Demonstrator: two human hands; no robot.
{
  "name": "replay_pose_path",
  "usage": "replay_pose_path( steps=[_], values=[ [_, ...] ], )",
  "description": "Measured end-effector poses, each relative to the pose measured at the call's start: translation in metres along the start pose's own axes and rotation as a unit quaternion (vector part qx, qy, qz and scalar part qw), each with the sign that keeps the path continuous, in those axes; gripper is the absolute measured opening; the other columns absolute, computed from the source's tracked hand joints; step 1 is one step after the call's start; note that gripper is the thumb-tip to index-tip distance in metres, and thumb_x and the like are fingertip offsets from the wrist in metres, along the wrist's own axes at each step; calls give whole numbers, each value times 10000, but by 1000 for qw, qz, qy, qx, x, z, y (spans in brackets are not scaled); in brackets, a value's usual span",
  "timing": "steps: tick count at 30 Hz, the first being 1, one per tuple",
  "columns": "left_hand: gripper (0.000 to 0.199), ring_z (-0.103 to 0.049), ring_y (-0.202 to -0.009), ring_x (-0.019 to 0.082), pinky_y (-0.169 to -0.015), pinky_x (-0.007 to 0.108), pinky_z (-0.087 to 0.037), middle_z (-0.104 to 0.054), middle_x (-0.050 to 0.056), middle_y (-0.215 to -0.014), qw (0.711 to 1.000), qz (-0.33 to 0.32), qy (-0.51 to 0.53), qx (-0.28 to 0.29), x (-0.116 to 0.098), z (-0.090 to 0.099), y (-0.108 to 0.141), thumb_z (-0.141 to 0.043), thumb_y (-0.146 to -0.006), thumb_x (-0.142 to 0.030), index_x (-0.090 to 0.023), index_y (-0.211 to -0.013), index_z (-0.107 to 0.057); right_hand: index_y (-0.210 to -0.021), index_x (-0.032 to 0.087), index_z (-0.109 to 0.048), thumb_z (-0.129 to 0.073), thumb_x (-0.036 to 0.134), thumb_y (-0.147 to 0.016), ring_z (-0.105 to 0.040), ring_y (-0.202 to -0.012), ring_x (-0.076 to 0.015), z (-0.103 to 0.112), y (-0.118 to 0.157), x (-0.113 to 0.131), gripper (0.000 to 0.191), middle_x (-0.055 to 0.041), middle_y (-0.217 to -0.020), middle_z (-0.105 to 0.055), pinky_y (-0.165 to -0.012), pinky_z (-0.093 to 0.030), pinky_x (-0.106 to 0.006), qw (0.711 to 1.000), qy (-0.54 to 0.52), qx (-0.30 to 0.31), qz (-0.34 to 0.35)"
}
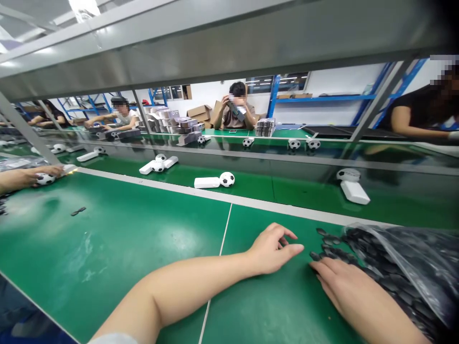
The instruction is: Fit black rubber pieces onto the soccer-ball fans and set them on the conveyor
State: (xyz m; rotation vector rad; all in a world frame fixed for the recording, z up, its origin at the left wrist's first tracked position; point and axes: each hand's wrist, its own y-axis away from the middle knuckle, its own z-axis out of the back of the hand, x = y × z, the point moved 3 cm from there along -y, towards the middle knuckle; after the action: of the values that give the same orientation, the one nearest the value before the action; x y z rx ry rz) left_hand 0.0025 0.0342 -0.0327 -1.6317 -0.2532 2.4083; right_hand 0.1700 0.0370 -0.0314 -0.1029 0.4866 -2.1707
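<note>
My left hand rests on the green workbench with its fingers loosely curled, holding nothing. A little to the right lies my right hand, palm down, its fingertips at the edge of a spill of small dark flat pieces. These pieces slide out of a clear plastic bag full of the same parts at the right. A single dark piece lies apart on the bench, far left of my hands.
A grey rail borders a green conveyor carrying small football-patterned balls beside white boxes. A co-worker's hand at far left holds a ball. Other people sit across the line, under a metal overhead beam.
</note>
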Motion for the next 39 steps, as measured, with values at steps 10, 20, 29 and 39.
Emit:
replay_pose_path(
  steps=[10, 20, 29, 39],
  values=[
    [277, -564, -792, 152, -686, 276, -500, -522, 71, -959, 1000, -22, 13, -15, -6, 3, 3, -585, -763, -370, -169, -953, -584, -924, 137, -671, -313, 74, -770, -656, -732, -222, -5, 1, -12, 396, -120, -850, -676, -622, -554, -336, 998, 23, -56, 24],
    [345, -410, -1138, 245, -972, 387, -331, -483, 124, -1170, 927, -8, -300, -225, 23, 171, -44, -565, -797, -327, -159, -1087, -485, -1015, 234, -608, -394, 378, -880, -645, -889, -206, -17, 6, -5, 291, -46, -1024, -656, -754, -562, -318, 992, -105, -15, -63],
    [382, -391, -1170, 285, -963, 532, -305, -429, 99, -1267, 799, 213, -472, -307, 86, 345, -45, -553, -824, -321, -159, -1162, -481, -1093, 306, -590, -420, 216, -846, -631, -942, -203, -27, 8, 4, 313, -23, -1057, -648, -809, -545, -323, 987, -156, -29, 0],
    [528, -417, -1080, 465, -809, 545, -379, -517, 91, -1025, 804, 232, -493, -239, 122, 396, -50, -648, -580, -521, -143, -940, -564, -1047, 246, -552, -354, 143, -887, -618, -837, -147, -6, -18, 22, 274, -31, -925, -651, -775, -506, -287, 984, -172, 21, -35]
  ],
)
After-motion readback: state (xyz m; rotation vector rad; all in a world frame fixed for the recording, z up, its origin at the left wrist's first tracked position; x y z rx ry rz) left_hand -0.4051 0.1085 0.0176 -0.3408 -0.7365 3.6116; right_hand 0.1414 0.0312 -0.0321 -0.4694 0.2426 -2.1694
